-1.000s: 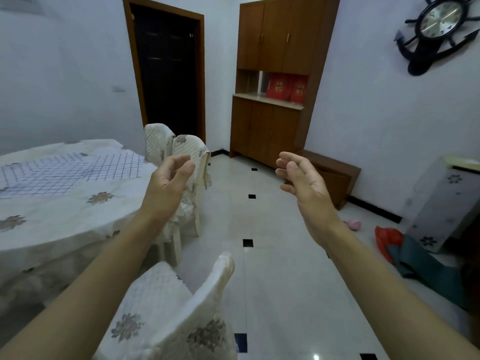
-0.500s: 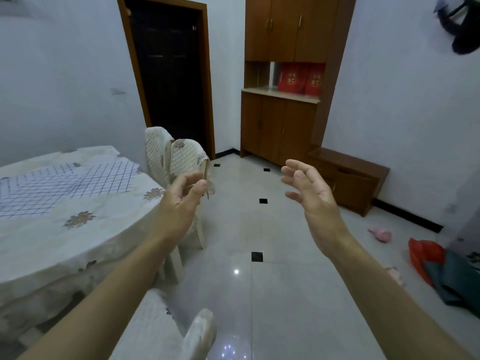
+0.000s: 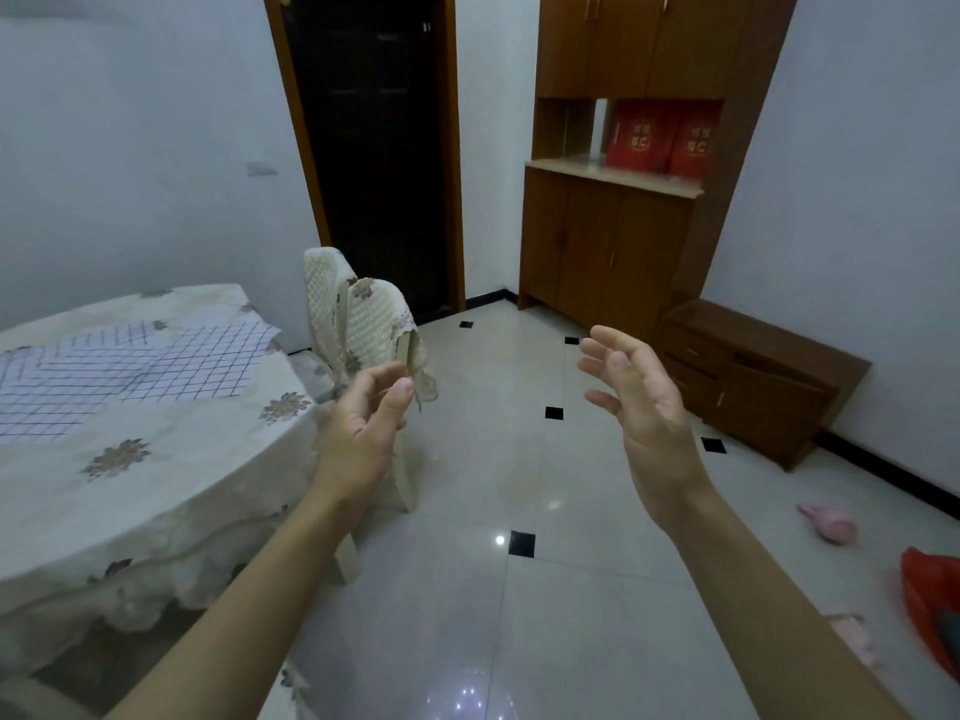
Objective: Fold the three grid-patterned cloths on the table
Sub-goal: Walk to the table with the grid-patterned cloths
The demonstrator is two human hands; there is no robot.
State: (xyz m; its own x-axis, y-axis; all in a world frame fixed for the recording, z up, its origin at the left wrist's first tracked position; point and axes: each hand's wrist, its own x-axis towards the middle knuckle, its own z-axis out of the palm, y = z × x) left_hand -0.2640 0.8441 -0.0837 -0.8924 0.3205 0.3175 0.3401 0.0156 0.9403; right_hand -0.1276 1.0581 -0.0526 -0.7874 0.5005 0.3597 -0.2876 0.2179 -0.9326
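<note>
White cloths with a dark grid pattern [image 3: 156, 363] lie spread flat and overlapping on the table [image 3: 130, 491] at the left, which wears a cream floral tablecloth. How many cloths there are I cannot tell. My left hand [image 3: 363, 428] hangs in the air beside the table's right edge, fingers loosely curled, holding nothing. My right hand [image 3: 639, 407] is raised over the floor at centre right, palm turned left, fingers relaxed and empty. Both hands are well clear of the cloths.
Two chairs with cream lace covers [image 3: 363, 324] stand at the table's far right corner, just behind my left hand. A wooden cabinet [image 3: 613, 241] and low drawer unit [image 3: 753, 376] line the far wall. A dark doorway [image 3: 379, 148] is behind. Red and pink items [image 3: 930, 579] lie on the tiled floor.
The view has swung up and to the left; the near chair has dropped out of sight and the clock has left the frame. Both hands stay raised and empty, drifting slightly.
</note>
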